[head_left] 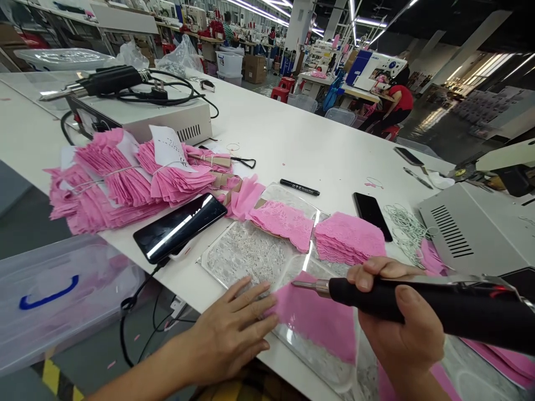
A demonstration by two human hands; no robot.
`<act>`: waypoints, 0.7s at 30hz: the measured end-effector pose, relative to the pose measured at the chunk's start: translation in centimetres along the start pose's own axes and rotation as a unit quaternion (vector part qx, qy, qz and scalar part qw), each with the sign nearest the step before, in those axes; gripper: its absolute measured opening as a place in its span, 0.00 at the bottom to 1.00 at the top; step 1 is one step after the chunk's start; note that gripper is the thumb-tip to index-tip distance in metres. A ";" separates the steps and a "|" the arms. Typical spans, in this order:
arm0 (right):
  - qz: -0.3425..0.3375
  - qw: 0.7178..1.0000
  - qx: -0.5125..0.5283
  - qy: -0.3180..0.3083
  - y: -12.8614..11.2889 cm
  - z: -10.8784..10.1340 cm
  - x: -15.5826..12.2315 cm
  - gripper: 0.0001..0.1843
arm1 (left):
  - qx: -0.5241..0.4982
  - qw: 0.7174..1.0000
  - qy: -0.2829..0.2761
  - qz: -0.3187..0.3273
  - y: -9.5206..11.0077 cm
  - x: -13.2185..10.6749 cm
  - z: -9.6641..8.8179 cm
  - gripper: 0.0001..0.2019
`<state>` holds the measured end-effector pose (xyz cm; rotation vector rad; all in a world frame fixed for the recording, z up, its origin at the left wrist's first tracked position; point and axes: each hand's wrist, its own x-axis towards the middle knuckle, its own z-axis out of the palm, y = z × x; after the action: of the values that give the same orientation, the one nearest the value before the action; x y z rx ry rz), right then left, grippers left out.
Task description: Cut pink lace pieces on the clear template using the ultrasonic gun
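Note:
My right hand [401,317] grips a thick black hand tool [434,309] with a slim metal tip. That tip is over the upper edge of a pink fabric piece [320,323], touching or nearly so. Lying on the clear plastic sheet [246,250], the piece has its left corner under the fingers of my left hand [244,323], which is flat and holds nothing. Behind it are a lacy pink piece [288,220] on cardboard and a stack of scalloped pink pieces [350,236].
Tied pink bundles [125,178] lie at left, before a grey box [167,114] carrying a similar tool [112,81]. Phones [179,228], a black marker [300,187], pale elastic loops [405,228] and another vented box [472,228] surround the work. A person [399,103] sits at a distant sewing machine.

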<state>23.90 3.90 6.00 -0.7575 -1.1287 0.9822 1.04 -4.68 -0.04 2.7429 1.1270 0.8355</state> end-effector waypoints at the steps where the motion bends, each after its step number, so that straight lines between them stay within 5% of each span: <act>1: 0.001 1.000 -0.001 -0.004 0.0 -0.1 0.0 0.05 | -0.001 1.000 0.003 -0.002 0.0 0.0 0.0 0.17; 21: 0.017 1.000 0.012 -0.016 -0.1 0.8 -0.8 0.08 | -0.015 0.999 0.031 0.004 0.2 -0.3 -0.5 0.15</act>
<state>23.12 3.12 6.03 -0.7456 -1.1331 1.0385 0.72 -5.11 0.24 2.7179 1.1052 0.9361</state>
